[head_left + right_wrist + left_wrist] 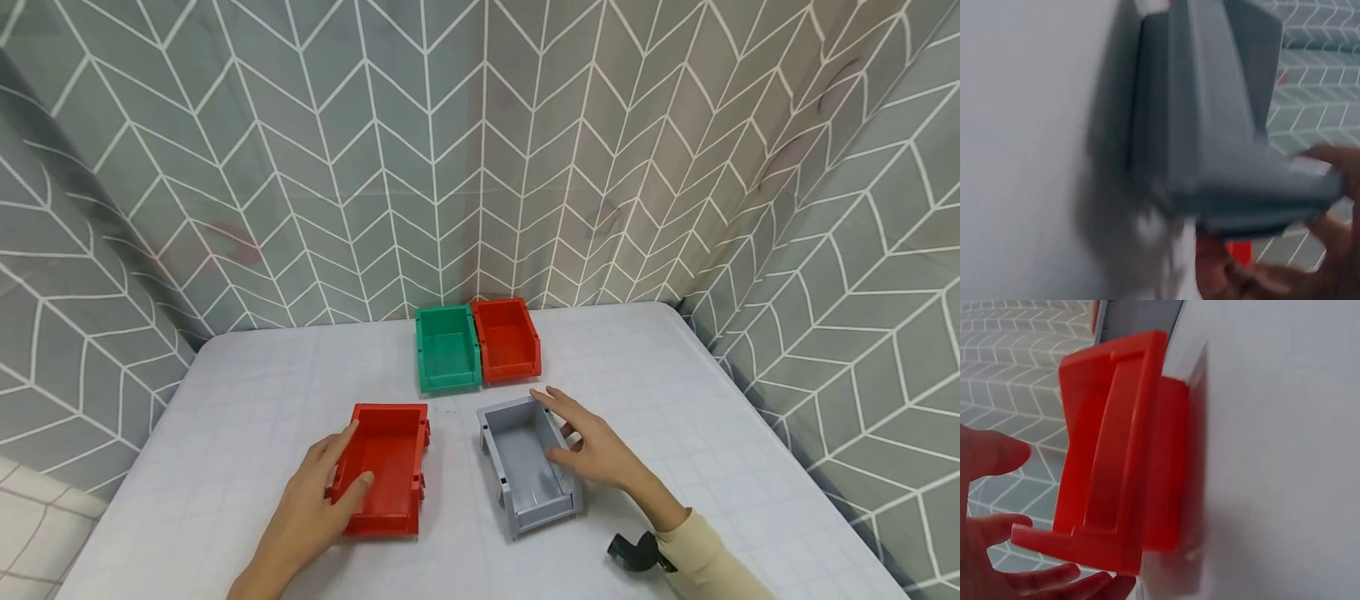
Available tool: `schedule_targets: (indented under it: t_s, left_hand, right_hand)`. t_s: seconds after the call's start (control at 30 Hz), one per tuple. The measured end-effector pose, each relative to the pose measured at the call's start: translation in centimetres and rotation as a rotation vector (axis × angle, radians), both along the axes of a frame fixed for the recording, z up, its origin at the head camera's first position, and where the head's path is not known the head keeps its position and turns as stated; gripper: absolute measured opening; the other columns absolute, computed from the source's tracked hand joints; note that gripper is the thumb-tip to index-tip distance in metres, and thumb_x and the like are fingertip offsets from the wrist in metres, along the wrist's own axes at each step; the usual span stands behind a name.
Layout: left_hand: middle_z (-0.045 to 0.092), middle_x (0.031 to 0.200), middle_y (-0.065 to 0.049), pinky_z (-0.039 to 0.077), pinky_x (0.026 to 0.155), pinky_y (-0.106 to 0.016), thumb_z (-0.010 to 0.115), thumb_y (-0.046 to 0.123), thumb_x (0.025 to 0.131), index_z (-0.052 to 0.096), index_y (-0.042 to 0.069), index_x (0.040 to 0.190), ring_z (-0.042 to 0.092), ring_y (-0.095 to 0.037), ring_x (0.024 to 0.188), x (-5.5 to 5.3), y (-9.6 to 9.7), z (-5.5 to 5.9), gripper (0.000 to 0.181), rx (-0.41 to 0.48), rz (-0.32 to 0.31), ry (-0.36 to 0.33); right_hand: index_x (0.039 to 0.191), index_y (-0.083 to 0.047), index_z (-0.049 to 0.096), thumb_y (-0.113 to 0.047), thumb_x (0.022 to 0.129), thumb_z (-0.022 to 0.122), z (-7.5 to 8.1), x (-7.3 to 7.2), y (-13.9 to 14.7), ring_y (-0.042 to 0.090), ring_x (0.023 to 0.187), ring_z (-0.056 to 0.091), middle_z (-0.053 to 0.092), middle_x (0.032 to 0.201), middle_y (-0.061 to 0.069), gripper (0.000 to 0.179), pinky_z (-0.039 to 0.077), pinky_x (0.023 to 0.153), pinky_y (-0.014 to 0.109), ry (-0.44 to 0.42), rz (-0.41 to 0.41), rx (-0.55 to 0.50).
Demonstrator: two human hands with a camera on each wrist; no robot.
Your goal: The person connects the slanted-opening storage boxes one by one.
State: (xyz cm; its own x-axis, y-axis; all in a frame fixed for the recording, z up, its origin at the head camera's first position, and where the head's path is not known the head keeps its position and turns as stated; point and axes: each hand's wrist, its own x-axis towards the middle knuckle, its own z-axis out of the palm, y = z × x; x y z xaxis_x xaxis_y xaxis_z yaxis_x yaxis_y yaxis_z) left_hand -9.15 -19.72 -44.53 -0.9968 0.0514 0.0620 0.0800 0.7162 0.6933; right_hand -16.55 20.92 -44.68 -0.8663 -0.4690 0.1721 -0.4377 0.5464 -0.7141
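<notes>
In the head view, a red storage bin [386, 475] sits on the table at front left. My left hand [315, 492] is at its left wall, thumb above the bin's inside and fingers along the wall; the left wrist view shows the thumb [1000, 453] apart from the plastic. To the right, a grey storage bin [525, 467] stands at a slant. My right hand [596, 446] holds its right wall, thumb on the inner side and other fingers outside, partly hidden by the wall. The right wrist view of the grey bin [1229, 125] is blurred.
Behind, a green bin [448, 346] and a second red bin [507, 337] stand side by side near the far edge of the white table [285, 367]. A patterned grey curtain [465, 150] hangs behind. A black object [633, 552] is by the right sleeve.
</notes>
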Motion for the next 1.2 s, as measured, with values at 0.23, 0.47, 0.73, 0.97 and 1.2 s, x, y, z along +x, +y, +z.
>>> schedule_targets:
  t_s: [0.23, 0.47, 0.73, 0.97, 1.2]
  left_hand:
    - [0.039, 0.162, -0.015, 0.058, 0.091, -0.054, 0.061, 0.02, 0.106, 0.044, 0.02, 0.16, 0.055, -0.044, 0.13, -1.2, -2.0, -1.1, 0.057, 0.182, -0.086, 0.039]
    - [0.051, 0.152, -0.013, 0.062, 0.082, -0.038, 0.069, 0.018, 0.101, 0.054, 0.02, 0.153, 0.063, -0.037, 0.117, -1.2, -2.2, -1.1, 0.054, 0.2, -0.09, 0.006]
    - [0.05, 0.154, -0.015, 0.063, 0.079, -0.042, 0.075, 0.023, 0.096, 0.05, 0.024, 0.156, 0.064, -0.04, 0.116, -1.6, -1.8, -1.7, 0.065, 0.181, -0.089, -0.031]
    - [0.051, 0.153, -0.013, 0.063, 0.075, -0.038, 0.074, 0.019, 0.097, 0.047, 0.027, 0.158, 0.067, -0.033, 0.109, -1.2, -1.1, -1.9, 0.067, 0.167, -0.075, -0.008]
    - [0.054, 0.151, -0.012, 0.063, 0.073, -0.035, 0.074, 0.018, 0.097, 0.046, 0.024, 0.159, 0.068, -0.029, 0.105, -1.0, -0.5, -2.1, 0.069, 0.148, -0.071, 0.025]
  right_hand:
    - [0.157, -0.013, 0.048, -0.007, 0.092, 0.072, -0.8, -1.4, 1.1, 0.033, 0.114, 0.057, 0.04, 0.16, 0.021, 0.069, 0.057, 0.084, 0.039, -0.067, 0.203, -0.021]
    - [0.154, -0.013, 0.052, -0.006, 0.091, 0.074, -1.2, -1.7, 1.3, 0.036, 0.136, 0.049, 0.047, 0.157, 0.007, 0.067, 0.054, 0.096, 0.047, -0.119, 0.232, -0.069]
    - [0.145, 0.0, 0.058, 0.01, 0.084, 0.061, -1.9, -1.3, 0.3, 0.035, 0.108, 0.057, 0.061, 0.136, 0.016, 0.062, 0.055, 0.079, 0.032, 0.023, 0.173, -0.128]
    - [0.143, 0.0, 0.059, 0.008, 0.082, 0.058, -1.2, -0.8, -0.6, 0.034, 0.11, 0.06, 0.064, 0.132, 0.016, 0.061, 0.058, 0.08, 0.036, 0.064, 0.073, -0.086]
    - [0.145, -0.005, 0.058, 0.008, 0.084, 0.059, 1.2, -0.1, -1.9, 0.031, 0.111, 0.06, 0.062, 0.136, 0.012, 0.062, 0.06, 0.075, 0.038, 0.048, 0.043, -0.07]
